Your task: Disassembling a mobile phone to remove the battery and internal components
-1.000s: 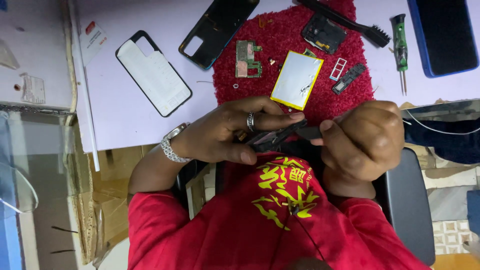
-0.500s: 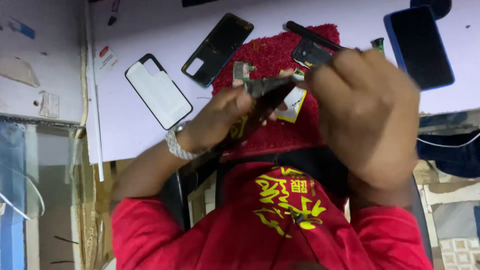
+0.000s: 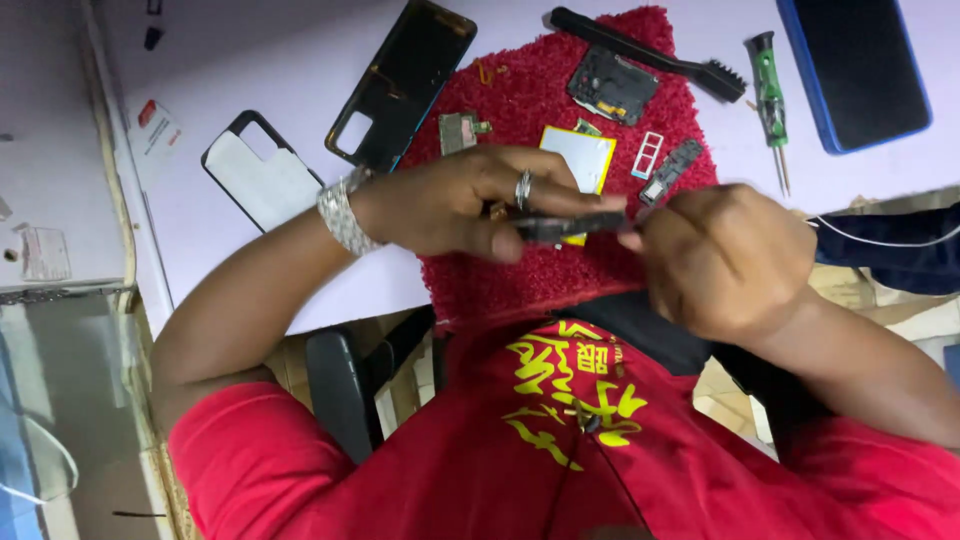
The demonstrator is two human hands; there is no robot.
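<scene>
My left hand (image 3: 470, 205), with a ring and a silver bracelet, and my right hand (image 3: 725, 260) both grip a thin dark phone part (image 3: 570, 225), one at each end. They hold it edge-on just above the near side of a red fuzzy mat (image 3: 520, 280). On the mat behind my hands lie a white battery with a yellow rim (image 3: 583, 155), a small circuit board (image 3: 460, 130), a dark square module (image 3: 612, 85), a white SIM tray (image 3: 648, 155) and a small black piece (image 3: 675, 168).
On the pale desk lie a black phone back cover (image 3: 400, 85), a clear phone case (image 3: 262, 180), a black brush (image 3: 650, 48), a green screwdriver (image 3: 768, 100) and a phone in a blue case (image 3: 860, 65). A chair arm (image 3: 340, 390) sits by my left elbow.
Both hands came down from over the mat's middle to its near edge, still holding the dark part. The right hand moved away from the camera.
</scene>
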